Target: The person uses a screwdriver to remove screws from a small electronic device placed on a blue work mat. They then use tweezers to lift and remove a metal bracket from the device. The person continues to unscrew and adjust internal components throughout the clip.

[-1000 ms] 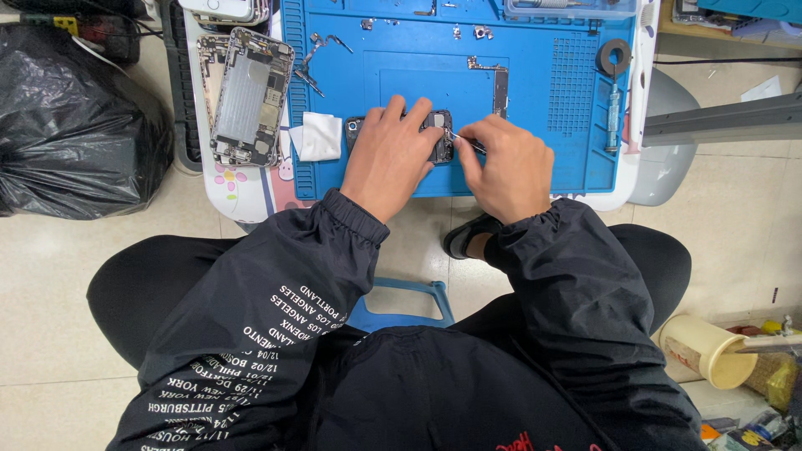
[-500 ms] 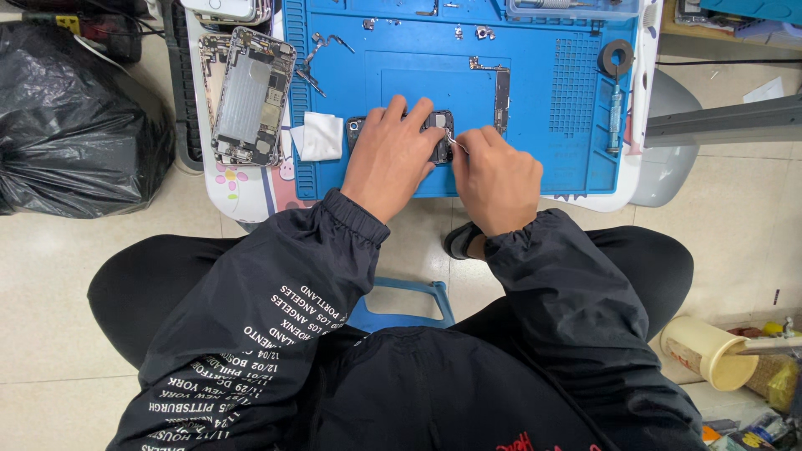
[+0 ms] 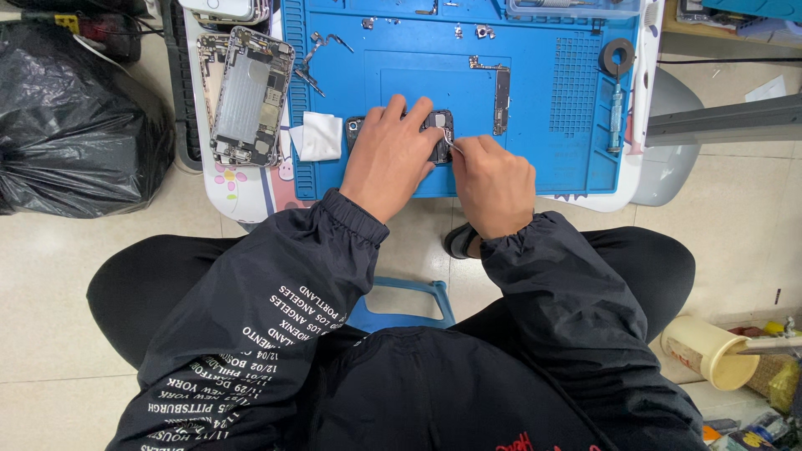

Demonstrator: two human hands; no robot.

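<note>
Blue mat [image 3: 568,159] on counter. Our left hand [image 3: 388,159] pins phone [image 3: 439,134]; right hand [image 3: 493,179] pinches tweezers [image 3: 449,144]. A slip could gouge the board.

A small phone repair workshop is shown. A blue repair mat [image 3: 551,167] is spread on the low white tabletop [image 3: 660,175], with loose screws and a bare circuit board [image 3: 501,96] laid on it. Left of the mat, an opened phone shell [image 3: 249,96] is seen; a tiled floor [image 3: 735,225] lies below.
</note>
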